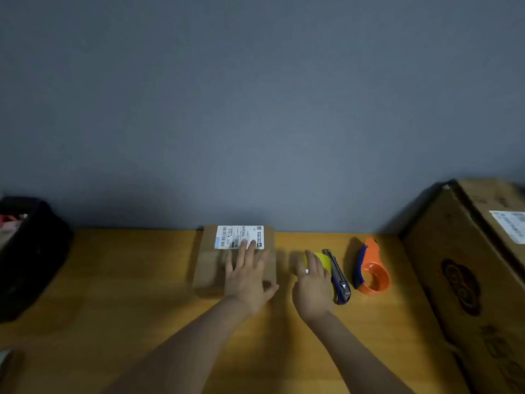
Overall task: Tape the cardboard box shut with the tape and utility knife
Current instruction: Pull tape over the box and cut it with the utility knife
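Your left hand [250,280] lay flat, fingers spread, on the box [210,268] at mid-table. Your right hand [312,285], fingers loosely apart, reached over the tape [322,260]; the knife [339,280] lay just right, long axis pointing away from you.

I work at a packing desk. Wooden tabletop [113,308], bare grey wall [255,95], labelled big carton [468,265], orange tape dispenser [372,268].

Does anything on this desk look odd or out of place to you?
Nothing is spilled or damaged. One oddity: the orange tape dispenser lies empty on the table, while the yellow tape roll sits loose under the right hand, beside the utility knife. The left hand rests flat on the small box.
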